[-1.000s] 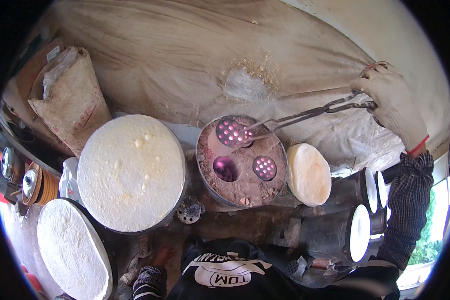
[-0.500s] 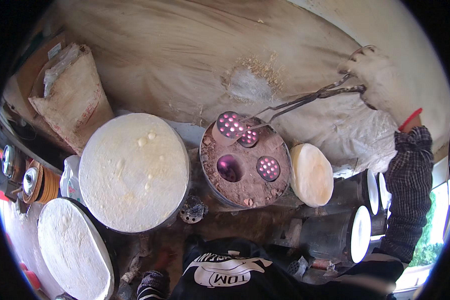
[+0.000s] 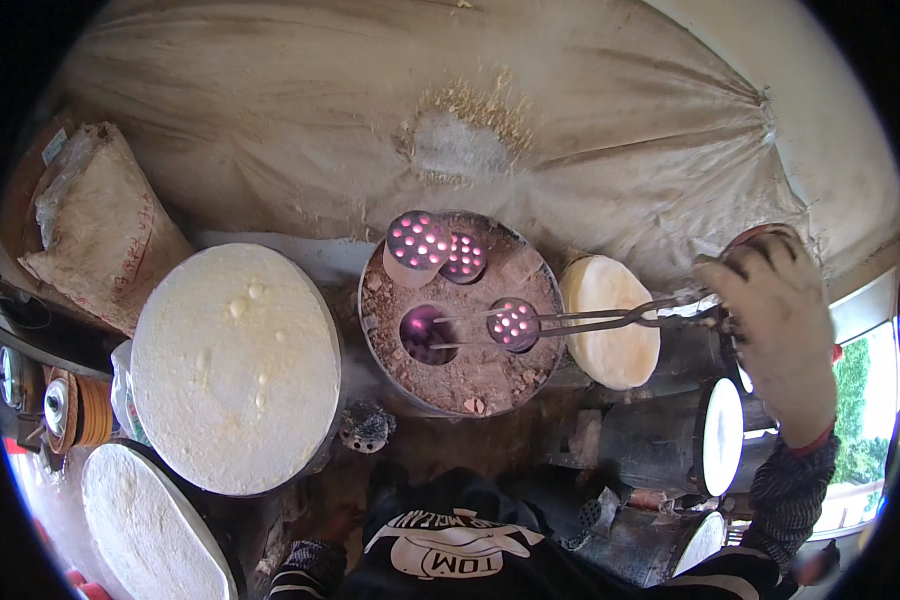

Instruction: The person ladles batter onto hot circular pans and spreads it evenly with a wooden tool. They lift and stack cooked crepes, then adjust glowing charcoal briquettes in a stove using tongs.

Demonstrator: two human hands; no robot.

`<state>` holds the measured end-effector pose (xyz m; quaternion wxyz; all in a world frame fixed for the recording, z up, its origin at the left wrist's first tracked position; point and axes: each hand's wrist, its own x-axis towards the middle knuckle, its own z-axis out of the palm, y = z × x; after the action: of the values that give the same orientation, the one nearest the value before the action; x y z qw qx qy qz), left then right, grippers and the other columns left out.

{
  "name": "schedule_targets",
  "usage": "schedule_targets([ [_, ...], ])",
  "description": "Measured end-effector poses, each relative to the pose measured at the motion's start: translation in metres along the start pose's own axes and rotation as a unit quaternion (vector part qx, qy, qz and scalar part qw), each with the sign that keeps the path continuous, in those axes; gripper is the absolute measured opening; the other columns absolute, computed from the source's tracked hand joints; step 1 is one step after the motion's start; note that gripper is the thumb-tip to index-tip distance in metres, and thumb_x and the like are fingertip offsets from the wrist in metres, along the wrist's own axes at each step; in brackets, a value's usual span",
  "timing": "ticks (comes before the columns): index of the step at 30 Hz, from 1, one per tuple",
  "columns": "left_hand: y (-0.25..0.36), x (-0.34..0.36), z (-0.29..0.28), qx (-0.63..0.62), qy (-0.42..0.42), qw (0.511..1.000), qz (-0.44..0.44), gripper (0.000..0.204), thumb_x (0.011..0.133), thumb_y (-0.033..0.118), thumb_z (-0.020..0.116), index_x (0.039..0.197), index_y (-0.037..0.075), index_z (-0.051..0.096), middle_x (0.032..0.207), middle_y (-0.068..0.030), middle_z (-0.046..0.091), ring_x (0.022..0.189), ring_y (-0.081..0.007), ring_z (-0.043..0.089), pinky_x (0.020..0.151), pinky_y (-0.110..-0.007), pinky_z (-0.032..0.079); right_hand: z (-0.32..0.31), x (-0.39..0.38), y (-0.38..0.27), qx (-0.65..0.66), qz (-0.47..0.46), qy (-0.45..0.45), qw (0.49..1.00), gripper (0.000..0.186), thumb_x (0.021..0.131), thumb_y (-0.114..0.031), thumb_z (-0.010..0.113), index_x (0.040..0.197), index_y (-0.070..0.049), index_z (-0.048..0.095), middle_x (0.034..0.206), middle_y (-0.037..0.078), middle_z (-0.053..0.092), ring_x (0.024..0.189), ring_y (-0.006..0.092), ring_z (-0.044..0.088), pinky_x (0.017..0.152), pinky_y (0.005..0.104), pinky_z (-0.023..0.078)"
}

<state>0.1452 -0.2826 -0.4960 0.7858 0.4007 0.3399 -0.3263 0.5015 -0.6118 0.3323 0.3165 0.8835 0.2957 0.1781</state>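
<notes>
My right hand [image 3: 775, 325], in a pale work glove, is closed around the handles of long metal fire tongs [image 3: 605, 318]. The tongs reach left across the round ash-topped stove [image 3: 375, 365], passing over one glowing honeycomb briquette [image 3: 513, 325]. Their two tips are apart at the glowing hole [image 3: 417, 345], with nothing seen between them. At the stove's far side a taller glowing briquette [image 3: 417, 245] sits on the ash beside another briquette [image 3: 465, 258] sunk in its hole. My left hand [image 3: 338, 522] is low by my body, dark and blurred, its fingers not clear.
A large white round lid [image 3: 235, 370] stands left of the stove, another white disc [image 3: 150, 525] nearer me. A pale round plug [image 3: 610, 322] leans at the stove's right. Dark cylinders [image 3: 660, 438] lie at right. A spent briquette [image 3: 366, 427] is on the floor; a sack [image 3: 110, 230] stands far left.
The tongs have left the taller briquette, which stays on the ash, and swung nearer me to the glowing hole. My right hand has come down and nearer. The view has shifted slightly.
</notes>
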Motion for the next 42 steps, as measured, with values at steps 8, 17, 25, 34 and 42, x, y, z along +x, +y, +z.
schedule_targets([
  [8, 0.052, -0.081, 0.071, 0.102, 0.123, 0.987, -0.014, 0.047, 0.096, 0.044, 0.052, 0.129, 0.010, 0.051, 0.109, -0.0100, 0.064, 0.089, -0.0232, 0.062, 0.079, -0.038, 0.050, 0.073, 0.023, -0.014, -0.029, -0.096, 0.105, 0.989, 0.029, 0.074, -0.018, 0.057, 0.100, -0.010, 0.066, 0.094, 0.007, 0.058, 0.100, 0.0237, 0.057, 0.094, 0.0392, 0.047],
  [17, -0.019, -0.041, 0.087, -0.064, 0.140, 0.977, 0.145, 0.029, 0.090, 0.031, 0.059, 0.110, 0.009, 0.060, 0.089, -0.0041, 0.062, 0.072, -0.0159, 0.058, 0.061, -0.028, 0.046, 0.134, 0.040, -0.007, 0.020, -0.185, 0.220, 0.958, 0.037, 0.072, -0.019, 0.057, 0.106, -0.006, 0.062, 0.095, 0.008, 0.060, 0.100, 0.0236, 0.059, 0.093, 0.0402, 0.047],
  [25, 0.045, -0.079, 0.186, -0.034, 0.229, 0.972, 0.033, 0.018, 0.087, 0.024, 0.057, 0.099, 0.010, 0.061, 0.079, -0.0028, 0.058, 0.067, -0.0139, 0.053, 0.057, -0.028, 0.042, 0.140, 0.039, -0.008, 0.087, -0.193, 0.201, 0.957, 0.040, 0.075, -0.019, 0.056, 0.111, -0.004, 0.060, 0.098, 0.008, 0.060, 0.103, 0.0249, 0.057, 0.095, 0.0381, 0.046],
  [34, 0.077, -0.114, 0.206, -0.008, 0.242, 0.969, 0.053, 0.008, 0.087, 0.021, 0.060, 0.083, 0.014, 0.060, 0.076, 0.0006, 0.056, 0.065, -0.0124, 0.053, 0.057, -0.027, 0.041, 0.180, 0.092, -0.059, 0.132, -0.210, 0.190, 0.950, 0.027, 0.078, -0.020, 0.057, 0.100, -0.005, 0.063, 0.096, 0.011, 0.061, 0.099, 0.0272, 0.058, 0.094, 0.0385, 0.046],
  [42, 0.060, -0.105, 0.190, 0.058, 0.234, 0.968, 0.066, 0.013, 0.090, 0.015, 0.054, 0.078, 0.013, 0.057, 0.066, 0.0033, 0.051, 0.056, -0.0076, 0.048, 0.047, -0.023, 0.034, 0.176, 0.119, -0.040, 0.109, -0.284, 0.270, 0.914, 0.010, 0.068, -0.015, 0.057, 0.077, -0.011, 0.060, 0.076, 0.005, 0.059, 0.082, 0.0200, 0.059, 0.083, 0.0337, 0.049],
])
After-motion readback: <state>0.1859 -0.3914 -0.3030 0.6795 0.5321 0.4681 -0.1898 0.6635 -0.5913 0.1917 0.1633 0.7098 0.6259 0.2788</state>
